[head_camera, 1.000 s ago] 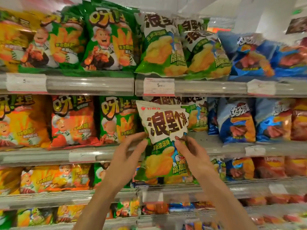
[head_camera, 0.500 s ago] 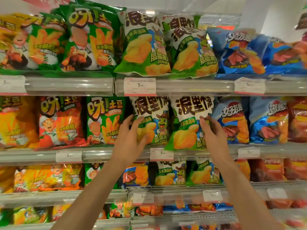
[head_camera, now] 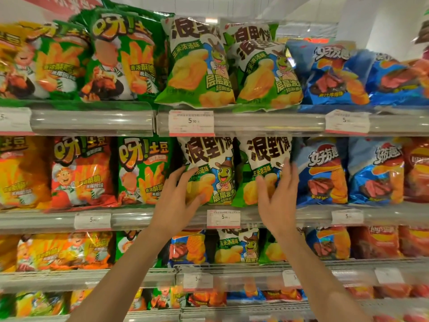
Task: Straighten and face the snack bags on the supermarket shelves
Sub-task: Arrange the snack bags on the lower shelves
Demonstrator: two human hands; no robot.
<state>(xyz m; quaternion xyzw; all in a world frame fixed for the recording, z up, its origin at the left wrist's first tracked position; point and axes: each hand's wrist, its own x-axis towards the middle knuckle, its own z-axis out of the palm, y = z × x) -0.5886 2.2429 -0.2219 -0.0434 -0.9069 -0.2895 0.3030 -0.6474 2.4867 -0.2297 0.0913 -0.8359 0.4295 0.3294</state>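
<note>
Two white-and-green corn snack bags stand upright side by side on the middle shelf, fronts facing out. My left hand (head_camera: 180,201) lies spread on the lower left of the left corn bag (head_camera: 210,159). My right hand (head_camera: 277,194) presses flat on the right corn bag (head_camera: 267,154), fingers along its right edge, thumb on its front. Neither hand closes around a bag.
Green, red and yellow potato stick bags (head_camera: 144,168) fill the shelf to the left, blue chip bags (head_camera: 321,173) to the right. More bags line the upper shelf (head_camera: 92,123) and the lower shelves. Price tags (head_camera: 223,218) sit in the clear shelf rails.
One second ago both hands held a corn bag in front of the shelf. It now stands on the middle shelf beside its twin, and the hands rest on the two bags.
</note>
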